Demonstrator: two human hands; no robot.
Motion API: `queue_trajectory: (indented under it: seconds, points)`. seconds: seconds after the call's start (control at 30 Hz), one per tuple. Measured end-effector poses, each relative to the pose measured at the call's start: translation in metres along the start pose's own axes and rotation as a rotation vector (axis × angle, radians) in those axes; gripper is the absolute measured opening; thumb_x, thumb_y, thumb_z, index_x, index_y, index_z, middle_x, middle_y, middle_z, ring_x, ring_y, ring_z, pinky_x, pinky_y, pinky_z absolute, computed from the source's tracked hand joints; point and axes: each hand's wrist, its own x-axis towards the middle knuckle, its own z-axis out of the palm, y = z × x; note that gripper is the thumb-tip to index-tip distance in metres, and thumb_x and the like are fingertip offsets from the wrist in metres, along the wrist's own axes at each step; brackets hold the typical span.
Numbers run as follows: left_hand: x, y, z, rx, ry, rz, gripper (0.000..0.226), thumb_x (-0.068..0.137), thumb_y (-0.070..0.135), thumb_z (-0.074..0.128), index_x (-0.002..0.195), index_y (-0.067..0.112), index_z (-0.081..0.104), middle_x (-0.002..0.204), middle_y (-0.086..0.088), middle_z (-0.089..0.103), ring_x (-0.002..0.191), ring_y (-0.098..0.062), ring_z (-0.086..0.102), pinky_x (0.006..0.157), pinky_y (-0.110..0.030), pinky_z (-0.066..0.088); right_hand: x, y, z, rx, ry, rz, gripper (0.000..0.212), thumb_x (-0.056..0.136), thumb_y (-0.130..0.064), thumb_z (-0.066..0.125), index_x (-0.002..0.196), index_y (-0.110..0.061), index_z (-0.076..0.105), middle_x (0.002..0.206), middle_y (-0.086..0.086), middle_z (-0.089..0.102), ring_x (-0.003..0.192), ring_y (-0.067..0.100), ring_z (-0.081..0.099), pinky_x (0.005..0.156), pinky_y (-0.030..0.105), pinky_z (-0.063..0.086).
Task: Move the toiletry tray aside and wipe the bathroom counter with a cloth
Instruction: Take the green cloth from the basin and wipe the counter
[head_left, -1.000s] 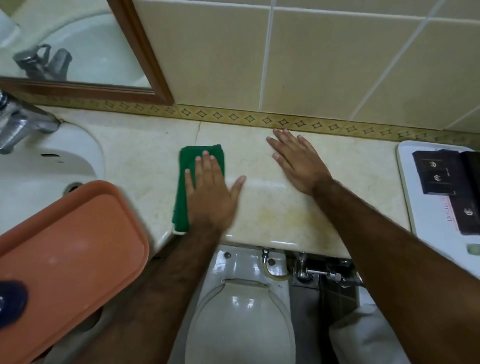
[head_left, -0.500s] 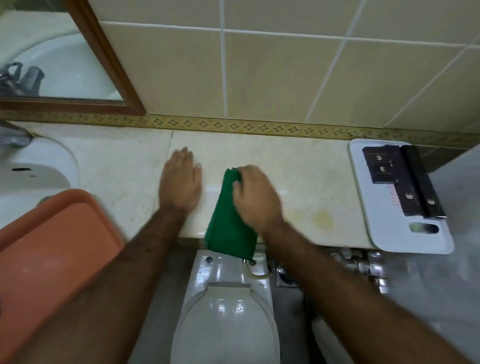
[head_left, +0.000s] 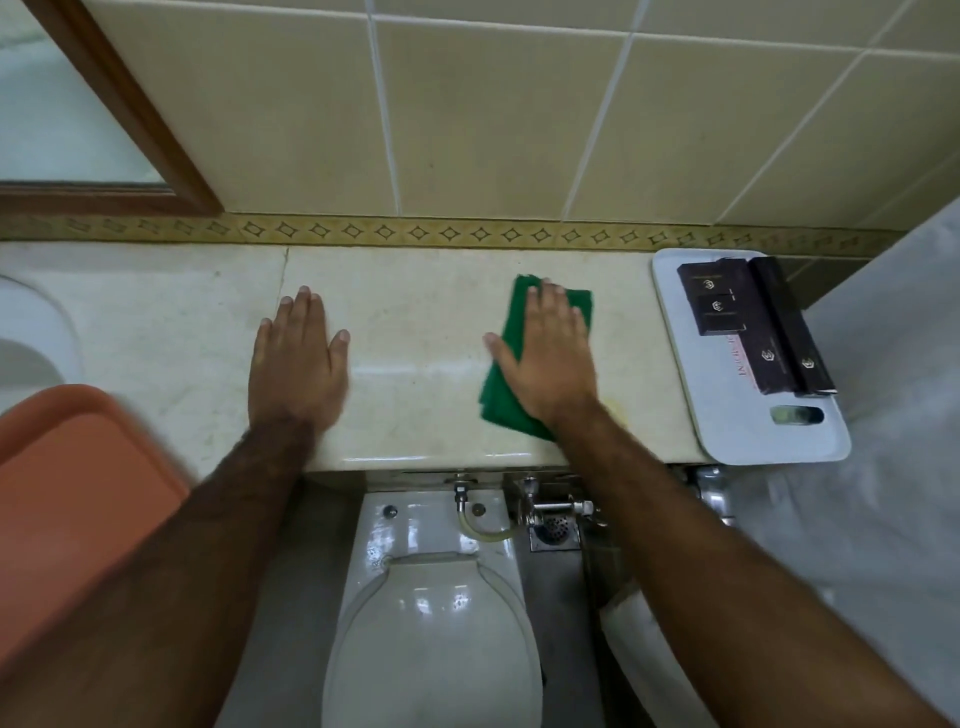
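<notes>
Green cloth (head_left: 537, 358): flat under open right hand (head_left: 548, 364); keep even pressure.
Left hand (head_left: 297, 364): open, bracing on counter (head_left: 415, 332).

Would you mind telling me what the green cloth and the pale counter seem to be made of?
The green cloth looks like soft matte microfibre or cotton, fuzzy at its edges. The pale counter seems polished marble or stone: faint mottling, a seam, and glossy highlights along its front edge.

Green cloth (head_left: 498, 402) (folded) flat mid-counter (head_left: 415, 332), white tray (head_left: 737, 441) far right
</notes>
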Motion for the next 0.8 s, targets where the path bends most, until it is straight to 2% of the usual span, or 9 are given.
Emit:
queue_trajectory:
  seconds: [0.13, 0.3, 0.37, 0.5, 0.53, 0.6, 0.67, 0.8]
  points:
    - [0.0, 0.001, -0.001, 0.0, 0.0, -0.007, 0.062, 0.108, 0.038, 0.031, 0.159, 0.004, 0.027, 0.167, -0.013, 0.026, 0.155, -0.03, 0.024, 0.126, -0.047, 0.018, -0.045, 0.039, -0.003, 0.01, 0.078, 0.215, 0.089, 0.102, -0.068, 0.021, 0.164, -0.005, 0.01, 0.173, 0.017, 0.009, 0.161, 0.03, 0.007, 0.13, 0.05, 0.011]
    - [0.0, 0.001, 0.0, -0.003, 0.019, -0.01, 0.061, 0.108, 0.037, 0.032, 0.159, 0.004, 0.028, 0.167, -0.013, 0.027, 0.155, -0.031, 0.024, 0.126, -0.047, 0.018, -0.089, 0.017, 0.013, 0.012, 0.134, 0.43, 0.088, 0.102, -0.065, 0.013, 0.163, -0.001, 0.009, 0.172, 0.02, 0.01, 0.161, 0.032, 0.007, 0.129, 0.052, 0.015]
    - [0.001, 0.0, 0.002, 0.003, 0.03, -0.003, 0.06, 0.108, 0.036, 0.032, 0.159, 0.004, 0.029, 0.166, -0.013, 0.028, 0.154, -0.031, 0.025, 0.126, -0.048, 0.019, -0.081, -0.009, 0.018, 0.033, 0.14, 0.35, 0.088, 0.103, -0.065, 0.016, 0.163, -0.002, 0.01, 0.172, 0.02, 0.012, 0.16, 0.033, 0.009, 0.129, 0.053, 0.015]
    - [0.002, -0.001, 0.005, 0.016, 0.038, -0.004, 0.061, 0.108, 0.039, 0.03, 0.159, 0.006, 0.027, 0.167, -0.012, 0.028, 0.154, -0.03, 0.025, 0.126, -0.047, 0.019, -0.062, -0.058, 0.029, 0.01, 0.07, -0.124, 0.087, 0.102, -0.068, 0.02, 0.164, -0.007, 0.011, 0.173, 0.014, 0.007, 0.161, 0.029, 0.004, 0.13, 0.049, 0.008]
    - [0.002, -0.002, 0.006, 0.017, 0.039, -0.005, 0.061, 0.108, 0.039, 0.029, 0.159, 0.007, 0.027, 0.167, -0.012, 0.028, 0.154, -0.03, 0.025, 0.126, -0.047, 0.019, -0.062, -0.06, 0.032, -0.008, 0.063, -0.189, 0.087, 0.102, -0.067, 0.021, 0.164, -0.007, 0.013, 0.173, 0.013, 0.008, 0.161, 0.028, 0.005, 0.13, 0.048, 0.01]
    - [0.002, -0.003, 0.007, 0.013, 0.043, 0.003, 0.061, 0.108, 0.04, 0.028, 0.159, 0.006, 0.026, 0.167, -0.012, 0.027, 0.155, -0.03, 0.024, 0.126, -0.047, 0.018, -0.074, -0.048, 0.036, -0.02, 0.088, -0.204, 0.084, 0.104, -0.067, 0.021, 0.164, -0.008, 0.016, 0.173, 0.012, 0.011, 0.161, 0.027, 0.008, 0.13, 0.047, 0.012]
    - [0.002, -0.003, 0.007, 0.003, 0.046, 0.01, 0.061, 0.108, 0.04, 0.028, 0.159, 0.006, 0.026, 0.167, -0.012, 0.027, 0.155, -0.03, 0.024, 0.126, -0.047, 0.018, -0.093, -0.021, 0.041, -0.019, 0.146, -0.079, 0.083, 0.104, -0.068, 0.022, 0.163, -0.01, 0.017, 0.172, 0.012, 0.012, 0.16, 0.027, 0.01, 0.129, 0.047, 0.012]
    - [0.003, -0.004, 0.007, 0.006, 0.045, 0.007, 0.062, 0.108, 0.04, 0.027, 0.159, 0.005, 0.027, 0.167, -0.013, 0.027, 0.155, -0.031, 0.024, 0.126, -0.048, 0.018, -0.121, 0.04, 0.037, -0.015, 0.249, 0.31, 0.082, 0.104, -0.065, 0.021, 0.163, -0.009, 0.02, 0.172, 0.015, 0.016, 0.159, 0.03, 0.014, 0.127, 0.054, 0.021]
